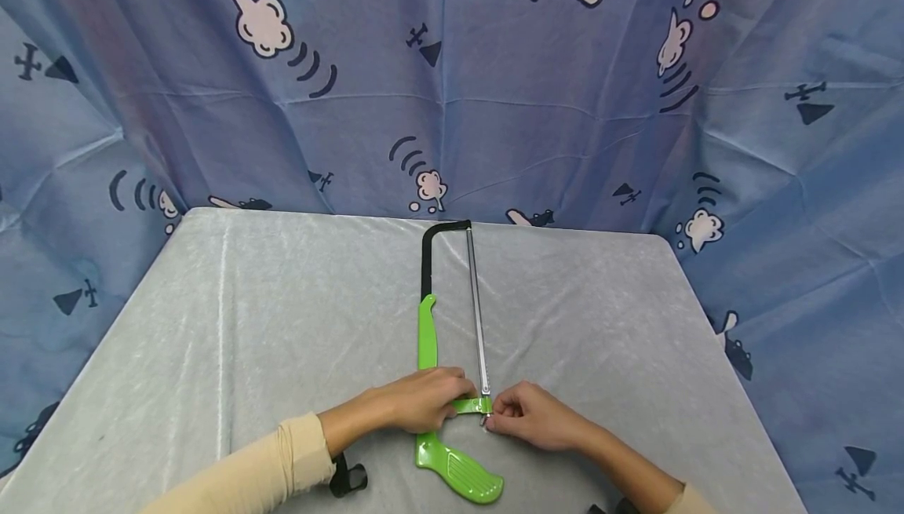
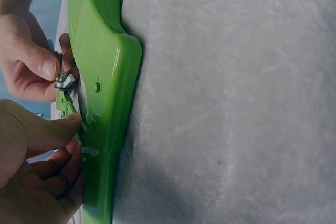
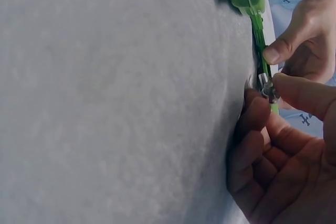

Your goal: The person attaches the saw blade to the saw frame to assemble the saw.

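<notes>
A blue printed curtain (image 1: 367, 51) hangs behind the grey-covered bench (image 1: 318, 286). From the left, the left hand (image 1: 424, 400) lies across the saw (image 1: 427, 333) and pinches its green crossbar (image 1: 472, 406). The saw is near the middle of the bench, its long axis running forward, the handle (image 1: 468, 473) near, the black bow (image 1: 427, 263) pointing to the curtain. The screw (image 1: 485, 421), at the near end of the blade (image 1: 476, 310), is just left of the right hand (image 1: 537, 416), the nearer one, which pinches it.
</notes>
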Demonstrator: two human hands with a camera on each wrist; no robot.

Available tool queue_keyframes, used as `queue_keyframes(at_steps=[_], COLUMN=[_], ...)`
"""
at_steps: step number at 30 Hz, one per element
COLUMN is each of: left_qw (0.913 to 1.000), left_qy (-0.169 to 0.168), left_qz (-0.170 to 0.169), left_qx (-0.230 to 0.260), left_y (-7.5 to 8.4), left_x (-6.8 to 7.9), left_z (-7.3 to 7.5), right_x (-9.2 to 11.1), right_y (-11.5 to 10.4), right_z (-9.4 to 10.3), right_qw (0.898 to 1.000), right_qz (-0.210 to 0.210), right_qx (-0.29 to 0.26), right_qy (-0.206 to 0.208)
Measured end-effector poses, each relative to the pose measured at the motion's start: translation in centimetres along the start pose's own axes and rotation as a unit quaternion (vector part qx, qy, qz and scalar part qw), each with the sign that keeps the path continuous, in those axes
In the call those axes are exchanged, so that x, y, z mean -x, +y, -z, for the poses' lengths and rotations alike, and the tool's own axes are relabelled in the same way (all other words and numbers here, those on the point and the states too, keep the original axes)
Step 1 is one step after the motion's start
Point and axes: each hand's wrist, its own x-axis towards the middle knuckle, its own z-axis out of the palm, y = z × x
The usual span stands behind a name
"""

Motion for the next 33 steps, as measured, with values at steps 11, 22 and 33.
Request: queue_keyframes(at_steps=[11,22,33], left_qw=[1.0,1.0,1.0], left_qy=[0.004,0.005,0.005], left_qz=[0.0,0.002,-0.003], left_qx=[-0.004,-0.008,-0.004], left_y=[0.07,0.02,0.02], left_x=[-0.01,0.01,-0.04], left_z=[-0.06,-0.11,-0.16], right_x=[0.13,0.16,0.17], right_y=[-0.03,-0.43,-0.18], right_z=[0.37,0.3,-0.09], right_qw=[0.999,1.0,1.0], right_qz=[-0.014,-0.016,-0.014], right_qx=[-0.029,-0.013,0.01], right_qy=[-0.029,-0.001,0.01])
